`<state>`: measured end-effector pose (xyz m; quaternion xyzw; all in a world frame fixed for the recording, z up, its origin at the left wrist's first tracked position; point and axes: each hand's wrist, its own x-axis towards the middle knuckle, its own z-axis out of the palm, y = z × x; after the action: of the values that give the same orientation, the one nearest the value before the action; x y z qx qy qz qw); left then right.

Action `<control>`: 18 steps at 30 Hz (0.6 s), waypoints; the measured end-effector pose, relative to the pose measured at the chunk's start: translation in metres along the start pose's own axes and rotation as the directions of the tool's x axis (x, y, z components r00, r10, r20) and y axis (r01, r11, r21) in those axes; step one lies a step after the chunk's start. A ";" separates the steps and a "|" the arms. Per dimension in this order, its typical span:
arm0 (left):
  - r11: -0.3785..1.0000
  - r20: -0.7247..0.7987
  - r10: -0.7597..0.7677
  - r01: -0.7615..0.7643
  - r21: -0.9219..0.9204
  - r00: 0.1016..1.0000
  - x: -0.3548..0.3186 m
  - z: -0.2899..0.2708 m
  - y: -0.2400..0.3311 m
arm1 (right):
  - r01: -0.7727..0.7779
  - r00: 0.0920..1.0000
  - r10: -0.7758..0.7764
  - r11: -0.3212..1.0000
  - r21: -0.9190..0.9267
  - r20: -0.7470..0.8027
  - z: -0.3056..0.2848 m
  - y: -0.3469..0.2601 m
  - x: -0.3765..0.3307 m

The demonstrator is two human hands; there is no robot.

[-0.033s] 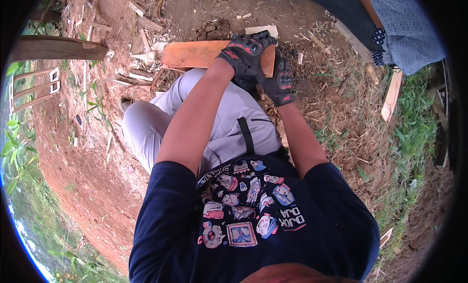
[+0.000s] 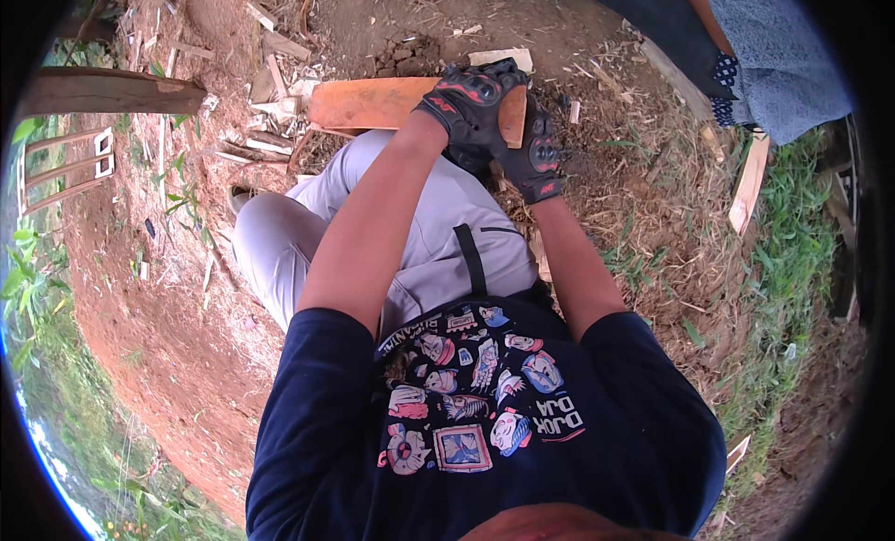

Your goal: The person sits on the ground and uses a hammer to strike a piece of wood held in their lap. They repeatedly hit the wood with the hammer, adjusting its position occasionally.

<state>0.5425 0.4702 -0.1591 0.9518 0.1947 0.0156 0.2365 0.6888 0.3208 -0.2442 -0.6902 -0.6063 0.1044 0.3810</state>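
An orange-brown wooden board lies crosswise beyond my lap, its right end tilted toward me. My left hand, in a black glove with red marks, is closed over the board near that end. At the right end, my right hand in a matching glove presses against the board's edge, with its fingers partly hidden behind the wood and the other glove. Both forearms reach forward over my grey trousers. What lies underneath the board between my hands is mostly hidden.
Split wood scraps litter the soil to the left of the board. A thick wooden beam juts in from the left, above a light wooden frame. At the upper right is another person's dark-clothed leg. A loose plank lies by the grass.
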 end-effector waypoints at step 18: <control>1.000 -0.058 -0.008 0.007 -0.027 0.998 0.000 0.011 -0.009 | -0.200 0.959 0.143 0.952 0.232 0.243 -0.040 -0.021 0.014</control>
<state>0.5407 0.4722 -0.1731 0.9469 0.2048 0.0448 0.2438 0.7002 0.3172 -0.1985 -0.6697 -0.5642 0.2913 0.3852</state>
